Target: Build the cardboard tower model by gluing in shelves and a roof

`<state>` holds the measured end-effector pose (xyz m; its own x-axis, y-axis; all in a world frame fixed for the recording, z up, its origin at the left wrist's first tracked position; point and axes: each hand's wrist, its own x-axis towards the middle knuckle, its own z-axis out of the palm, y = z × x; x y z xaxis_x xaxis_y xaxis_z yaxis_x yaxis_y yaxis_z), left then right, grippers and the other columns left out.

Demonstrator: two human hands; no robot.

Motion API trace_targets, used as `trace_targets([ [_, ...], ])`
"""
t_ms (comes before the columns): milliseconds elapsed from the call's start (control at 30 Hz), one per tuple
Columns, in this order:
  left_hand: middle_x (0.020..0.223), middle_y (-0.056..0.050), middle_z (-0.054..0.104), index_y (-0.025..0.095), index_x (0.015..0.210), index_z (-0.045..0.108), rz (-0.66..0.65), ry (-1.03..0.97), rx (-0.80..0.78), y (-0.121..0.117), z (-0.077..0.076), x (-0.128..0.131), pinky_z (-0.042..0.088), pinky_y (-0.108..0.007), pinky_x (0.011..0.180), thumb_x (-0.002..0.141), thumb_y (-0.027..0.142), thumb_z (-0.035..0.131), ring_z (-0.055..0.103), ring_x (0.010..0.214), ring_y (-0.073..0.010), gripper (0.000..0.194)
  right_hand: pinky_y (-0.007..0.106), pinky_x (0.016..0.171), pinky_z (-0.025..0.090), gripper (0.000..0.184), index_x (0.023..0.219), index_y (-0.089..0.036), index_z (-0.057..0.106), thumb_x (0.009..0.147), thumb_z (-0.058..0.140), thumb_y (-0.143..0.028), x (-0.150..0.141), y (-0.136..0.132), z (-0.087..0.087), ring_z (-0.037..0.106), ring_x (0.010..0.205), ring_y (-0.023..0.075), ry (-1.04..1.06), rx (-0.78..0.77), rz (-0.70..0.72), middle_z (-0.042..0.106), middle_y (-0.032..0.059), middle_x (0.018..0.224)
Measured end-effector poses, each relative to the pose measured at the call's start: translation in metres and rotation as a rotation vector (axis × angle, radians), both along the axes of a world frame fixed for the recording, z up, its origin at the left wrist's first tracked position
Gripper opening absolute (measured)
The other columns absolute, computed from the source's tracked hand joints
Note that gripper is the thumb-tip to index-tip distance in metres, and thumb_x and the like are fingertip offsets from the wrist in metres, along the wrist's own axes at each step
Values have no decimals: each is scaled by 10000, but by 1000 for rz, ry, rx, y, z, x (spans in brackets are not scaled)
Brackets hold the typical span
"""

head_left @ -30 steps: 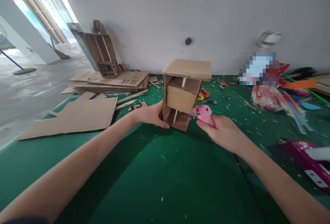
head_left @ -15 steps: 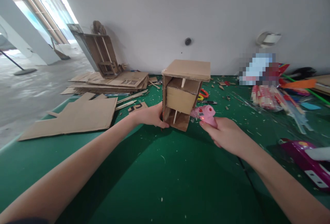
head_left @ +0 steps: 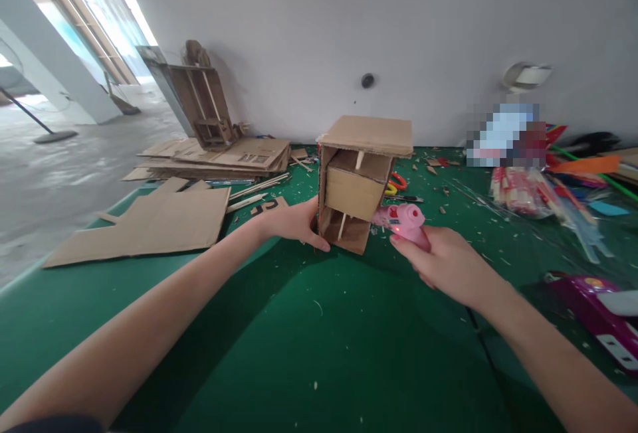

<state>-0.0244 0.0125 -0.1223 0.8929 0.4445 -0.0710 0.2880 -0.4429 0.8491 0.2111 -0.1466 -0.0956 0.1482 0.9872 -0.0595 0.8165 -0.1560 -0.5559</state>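
Note:
A small cardboard box structure (head_left: 353, 192) stands upright on the green table, its front side open. Inside it a paler cardboard block sits between short wooden sticks above and below. My left hand (head_left: 298, 222) grips the lower left side of the structure, thumb at the front bottom edge and the other fingers hidden behind. My right hand (head_left: 444, 255) is closed around the handle of a pink hot glue gun (head_left: 406, 220). The gun's nozzle end is at the right side of the structure, its tip hidden behind the edge. A dark cord runs down from below my right hand.
Cut cardboard (head_left: 149, 227) and a cardboard stack (head_left: 219, 157) lie left, with thin wooden sticks (head_left: 259, 187) nearby. Scissors (head_left: 397, 182) and a utility knife (head_left: 409, 199) lie behind the gun. At right are bagged sticks (head_left: 521, 190) and a purple power strip (head_left: 593, 310).
The glue gun and my right hand have shifted slightly right and a little down relative to the structure. My left hand keeps its hold; the whole view has moved slightly.

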Motion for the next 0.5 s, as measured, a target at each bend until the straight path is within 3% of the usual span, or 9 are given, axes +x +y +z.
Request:
trace_targets([
  [100, 869, -46, 679, 202, 1182, 496, -1, 89, -25, 2, 0, -2, 524, -298, 618, 633, 415, 824, 693, 834, -257, 674, 292, 511, 327, 438, 558, -236, 352, 880, 456, -514, -2, 1, -3, 455, 440, 137, 59, 6, 22, 485, -19, 453],
  [300, 839, -54, 667, 181, 1327, 387, -5, 172, 2, 7, 5, -11, 447, -252, 541, 655, 437, 806, 635, 718, -196, 833, 277, 499, 366, 423, 578, -232, 404, 883, 472, -517, 9, 0, 4, 465, 408, 135, 146, -128, 90, 475, -41, 410],
  [500, 1077, -97, 645, 250, 1472, 218, -3, -81, -190, 7, 14, -15, 479, -287, 628, 672, 410, 801, 635, 794, -192, 1002, 255, 456, 356, 422, 555, -225, 427, 861, 528, -499, 22, -8, 17, 397, 359, 108, 189, -206, 197, 433, -52, 360],
])
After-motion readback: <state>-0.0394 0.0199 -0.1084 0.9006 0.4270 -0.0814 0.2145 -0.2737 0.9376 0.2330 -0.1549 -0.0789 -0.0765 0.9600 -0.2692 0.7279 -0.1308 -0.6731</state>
